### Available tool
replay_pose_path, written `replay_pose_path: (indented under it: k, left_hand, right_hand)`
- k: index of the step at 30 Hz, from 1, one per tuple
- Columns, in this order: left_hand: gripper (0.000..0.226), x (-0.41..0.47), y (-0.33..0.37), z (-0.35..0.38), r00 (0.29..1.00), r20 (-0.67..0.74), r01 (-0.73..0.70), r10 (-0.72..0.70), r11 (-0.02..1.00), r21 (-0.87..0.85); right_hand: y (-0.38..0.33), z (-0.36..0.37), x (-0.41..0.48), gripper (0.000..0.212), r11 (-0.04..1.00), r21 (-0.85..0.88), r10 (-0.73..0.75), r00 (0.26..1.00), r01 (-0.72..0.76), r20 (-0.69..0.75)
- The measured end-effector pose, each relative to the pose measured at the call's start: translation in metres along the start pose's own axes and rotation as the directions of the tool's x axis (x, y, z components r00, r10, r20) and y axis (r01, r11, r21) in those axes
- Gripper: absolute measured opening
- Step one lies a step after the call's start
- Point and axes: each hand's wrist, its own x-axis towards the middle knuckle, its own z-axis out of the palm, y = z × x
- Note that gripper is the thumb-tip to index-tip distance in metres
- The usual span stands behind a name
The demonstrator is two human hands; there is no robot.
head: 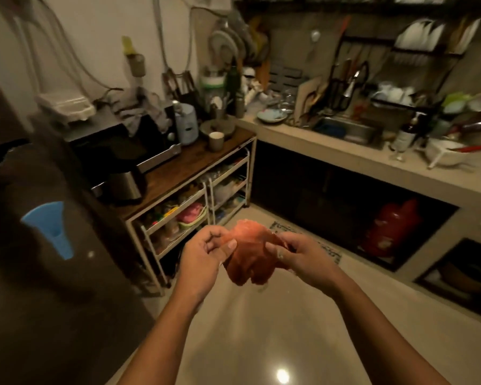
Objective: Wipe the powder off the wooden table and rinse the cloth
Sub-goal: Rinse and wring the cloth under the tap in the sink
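Cloth (249, 254) bunched between left hand (203, 258) and right hand (300, 255).

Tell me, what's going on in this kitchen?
A person is holding an orange cloth bunched between both hands, over the floor. The left hand pinches its left edge; the right hand grips the right side. The wooden table stands to the left, the sink ahead on the right; the cloth is at neither one now.

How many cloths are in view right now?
2: the orange cloth held between left hand and right hand; a grey cloth draped on the microwave. More may hide in the blurred clutter on the wall.
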Motion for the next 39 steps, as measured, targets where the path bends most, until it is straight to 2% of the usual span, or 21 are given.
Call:
replay_pose_path:
  k: [7, 11, 14, 16, 20, 24, 26, 28, 32, 36, 39]
  left_hand:
    - [0.014, 0.134, 0.014, 0.034, 0.982, 0.188, -0.049, 0.026, 0.992, 0.119]
    - [0.033, 0.211, 0.011, 0.068, 0.965, 0.262, -0.065, 0.012, 0.979, 0.195]
    - [0.041, 0.264, 0.013, 0.104, 0.913, 0.408, -0.055, -0.029, 0.979, 0.194]
    - [0.035, 0.300, 0.009, 0.130, 0.888, 0.460, -0.099, -0.021, 0.967, 0.235]
    - [0.025, 0.380, 0.012, 0.179, 0.885, 0.462, -0.261, 0.052, 0.877, 0.403]
    - [0.015, 0.458, 0.028, 0.223, 0.893, 0.436, -0.265, 0.111, 0.913, 0.310]
    - [0.015, 0.492, 0.029, 0.243, 0.900, 0.425, -0.205, 0.095, 0.953, 0.222]
    - [0.016, 0.521, 0.028, 0.262, 0.912, 0.402, -0.149, 0.082, 0.979, 0.138]
    - [0.014, 0.589, 0.028, 0.305, 0.916, 0.382, -0.154, 0.122, 0.987, 0.053]
    - [0.013, 0.679, 0.028, 0.350, 0.886, 0.435, -0.192, 0.159, 0.981, 0.033]
    - [0.013, 0.750, 0.034, 0.391, 0.858, 0.491, -0.163, 0.150, 0.986, -0.017]
  right_hand:
    - [0.012, -0.046, 0.076, 0.009, 0.994, 0.103, 0.055, 0.967, -0.030, -0.250]
    - [0.035, -0.077, 0.127, 0.011, 0.962, 0.271, 0.109, 0.893, 0.016, -0.437]
    - [0.056, -0.107, 0.174, 0.007, 0.955, 0.293, 0.117, 0.850, 0.045, -0.513]
    - [0.071, -0.132, 0.206, 0.006, 0.955, 0.291, 0.109, 0.849, 0.055, -0.517]
    - [0.092, -0.186, 0.267, 0.010, 0.937, 0.340, 0.116, 0.844, 0.081, -0.523]
    - [0.105, -0.242, 0.331, 0.013, 0.935, 0.336, 0.066, 0.874, 0.114, -0.481]
    - [0.111, -0.269, 0.359, 0.015, 0.937, 0.330, 0.050, 0.889, 0.117, -0.454]
    - [0.121, -0.291, 0.387, 0.018, 0.947, 0.307, 0.049, 0.896, 0.099, -0.442]
    - [0.147, -0.338, 0.445, 0.029, 0.964, 0.265, 0.095, 0.894, 0.028, -0.438]
    - [0.173, -0.386, 0.504, 0.022, 0.948, 0.319, 0.158, 0.890, -0.015, -0.428]
    - [0.187, -0.424, 0.546, 0.016, 0.943, 0.331, 0.180, 0.877, -0.026, -0.446]
